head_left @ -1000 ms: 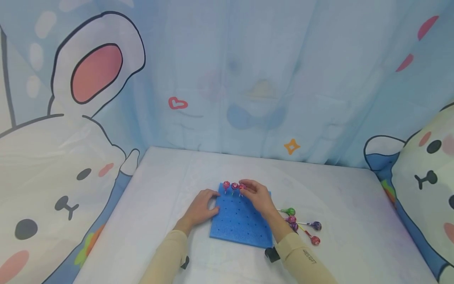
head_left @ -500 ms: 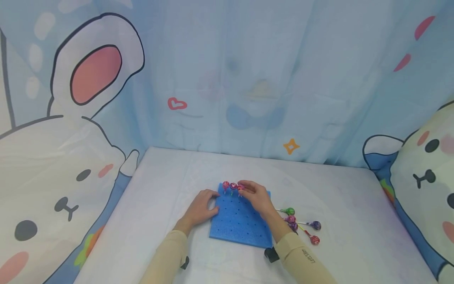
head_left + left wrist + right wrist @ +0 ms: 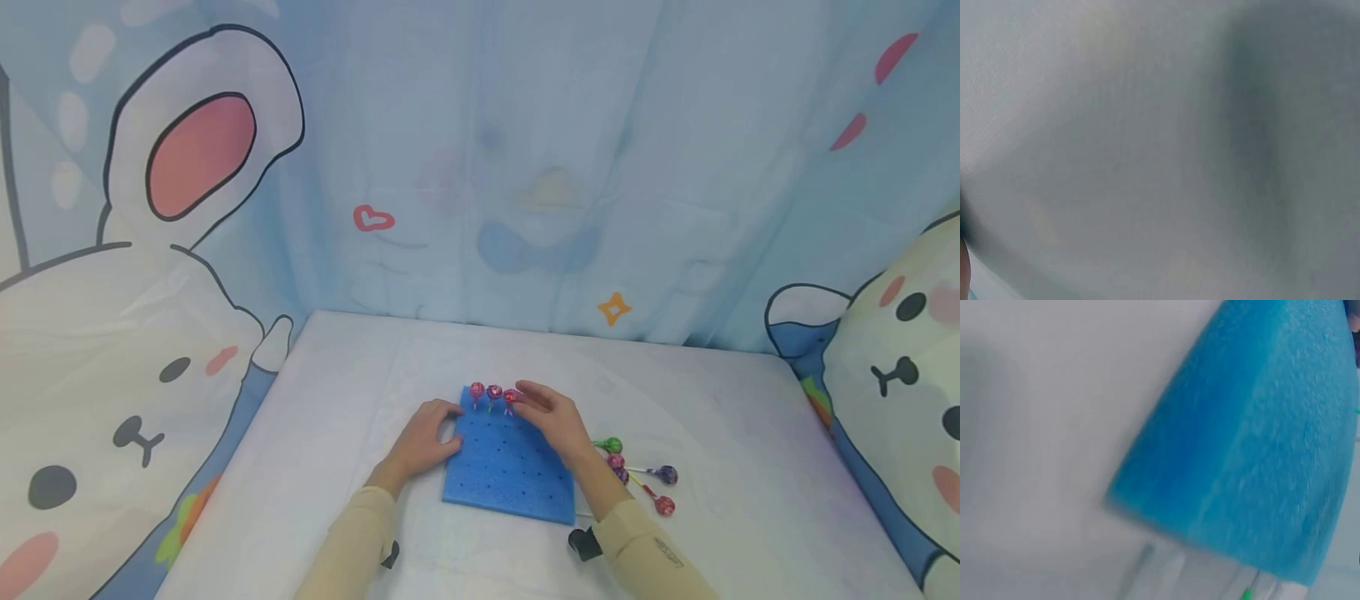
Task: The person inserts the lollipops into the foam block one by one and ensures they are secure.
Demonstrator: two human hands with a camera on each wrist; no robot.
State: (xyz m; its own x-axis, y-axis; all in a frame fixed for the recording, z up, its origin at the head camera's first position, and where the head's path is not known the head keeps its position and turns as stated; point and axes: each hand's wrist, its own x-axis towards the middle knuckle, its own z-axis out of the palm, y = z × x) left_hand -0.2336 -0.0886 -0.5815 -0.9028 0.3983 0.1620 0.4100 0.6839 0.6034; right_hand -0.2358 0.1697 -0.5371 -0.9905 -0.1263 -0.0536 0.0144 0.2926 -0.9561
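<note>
A blue foam board [image 3: 510,467] with small holes lies on the table; its corner and edge [image 3: 1210,456] fill much of the right wrist view. Three wrapped lollipops stand in its far row: a left one [image 3: 477,390], a middle one [image 3: 494,392] and a right one [image 3: 511,397]. My left hand [image 3: 422,437] rests at the board's left edge, thumb and fingers spread. My right hand [image 3: 557,423] is beside the right lollipop, fingers loosely bent and seemingly off it. The left wrist view shows mostly blurred pale cloth.
Several loose lollipops lie on the white table [image 3: 720,417] to the right of the board, among them a green one [image 3: 613,444], a purple one [image 3: 666,474] and a red one [image 3: 664,505]. Behind the table hangs a blue patterned curtain [image 3: 540,167].
My right hand has let go of the third lollipop and shifted a little to the right. That lollipop stands upright in the board. My left hand has stayed in place.
</note>
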